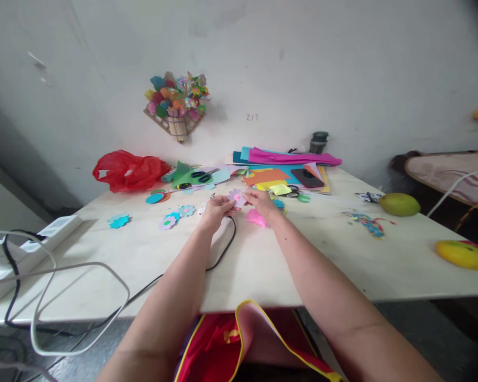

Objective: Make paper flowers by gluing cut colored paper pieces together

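Between my two hands, above the table, is a lilac paper flower (236,197) with a pink centre. My left hand (218,208) pinches its left edge, and my right hand (260,203) grips its right edge. A bright pink piece (257,218) lies below my right hand. To the left of my hands rest finished-looking paper flowers: a lilac one with a green centre (168,222), a pale blue one (186,210) and a blue one (119,220). Something white beside my left fingers is partly hidden.
A red plastic bag (129,171), scissors (204,175), coloured sheets (266,176) and a phone (307,178) lie along the back. Black cable (223,253) crosses the table from a power strip (59,233). Mangoes (400,204) sit at right.
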A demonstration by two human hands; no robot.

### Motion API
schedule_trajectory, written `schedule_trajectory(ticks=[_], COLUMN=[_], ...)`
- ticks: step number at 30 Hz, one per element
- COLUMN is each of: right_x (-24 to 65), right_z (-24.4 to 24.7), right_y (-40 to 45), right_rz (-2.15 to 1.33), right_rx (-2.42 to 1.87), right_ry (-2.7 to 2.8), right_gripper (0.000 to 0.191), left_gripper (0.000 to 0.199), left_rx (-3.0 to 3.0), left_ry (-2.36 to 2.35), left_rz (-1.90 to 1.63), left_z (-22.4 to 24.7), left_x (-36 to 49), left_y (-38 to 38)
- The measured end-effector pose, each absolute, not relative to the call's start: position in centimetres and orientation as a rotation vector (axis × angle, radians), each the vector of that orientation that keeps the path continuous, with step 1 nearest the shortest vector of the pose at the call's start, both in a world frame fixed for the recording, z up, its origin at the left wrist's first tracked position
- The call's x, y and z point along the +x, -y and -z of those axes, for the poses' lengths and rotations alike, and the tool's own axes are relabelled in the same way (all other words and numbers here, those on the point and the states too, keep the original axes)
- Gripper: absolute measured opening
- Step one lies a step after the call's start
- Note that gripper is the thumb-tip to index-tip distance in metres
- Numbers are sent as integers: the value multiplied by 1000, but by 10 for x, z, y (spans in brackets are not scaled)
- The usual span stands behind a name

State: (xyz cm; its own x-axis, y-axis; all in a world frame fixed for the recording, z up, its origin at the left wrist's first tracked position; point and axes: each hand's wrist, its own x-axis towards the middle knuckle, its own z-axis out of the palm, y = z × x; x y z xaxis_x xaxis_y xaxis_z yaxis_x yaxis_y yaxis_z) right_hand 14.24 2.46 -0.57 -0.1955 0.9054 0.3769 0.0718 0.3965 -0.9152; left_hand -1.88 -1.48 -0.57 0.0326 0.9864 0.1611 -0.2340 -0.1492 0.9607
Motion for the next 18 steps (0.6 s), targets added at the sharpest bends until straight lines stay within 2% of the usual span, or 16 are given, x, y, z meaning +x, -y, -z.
schedule_trajectory(ticks=[6, 13, 18], right_x=[138, 133, 131], right_z=[7, 3, 9], right_y=[-23, -16, -19], right_rz=[-975, -1207, -1213], right_rx=[-916, -872, -886], right_ry=[1489, 1377, 1352], right_gripper=[27, 34, 36], left_gripper=[35, 35, 36], left_rx=[1149, 1173, 1221], left_ry=[-946, -942, -960], left_rz=[-1344, -1394, -1344], left_z=[5, 6, 8], left_x=[-21, -21, -21], left_y=[15, 13, 13])
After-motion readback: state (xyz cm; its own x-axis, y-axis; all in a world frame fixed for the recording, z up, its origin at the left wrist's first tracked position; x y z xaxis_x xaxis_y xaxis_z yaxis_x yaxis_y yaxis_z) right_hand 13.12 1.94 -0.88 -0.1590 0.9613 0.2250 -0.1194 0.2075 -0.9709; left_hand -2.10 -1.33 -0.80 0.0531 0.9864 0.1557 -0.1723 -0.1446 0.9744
